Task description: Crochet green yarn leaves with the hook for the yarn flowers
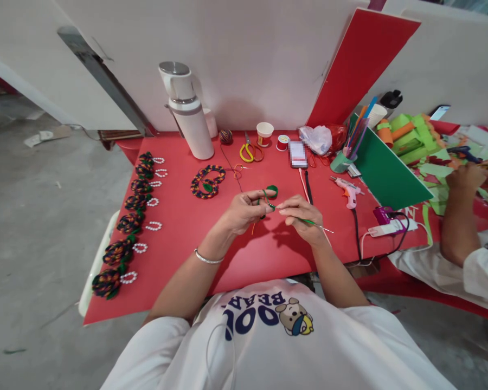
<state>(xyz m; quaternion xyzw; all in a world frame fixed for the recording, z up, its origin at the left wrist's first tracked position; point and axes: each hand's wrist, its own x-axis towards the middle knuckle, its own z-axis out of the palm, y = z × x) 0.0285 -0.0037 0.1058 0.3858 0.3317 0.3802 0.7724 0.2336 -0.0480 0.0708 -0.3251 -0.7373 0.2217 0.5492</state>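
Note:
My left hand (248,210) pinches a small piece of dark green crochet work (271,207), with green yarn (272,190) looped by the raised fingers. In my right hand (303,215) is a thin crochet hook (311,222) with a green grip. Its near end sticks out past the palm to the right, and its other tip meets the green piece between both hands. Left of them lies a braided multicoloured yarn strand (197,181), curled on the red table (228,260) with a bit of green in it.
Finished yarn bundles (130,222) with white bead loops line the left edge. Behind stand a white thermos (192,127), scissors (249,149), a paper cup (264,134), a thread spool (282,142) and a phone (298,154). A pink glue gun (348,190) and power strip (392,228) lie right, near a co-worker's hand (466,177).

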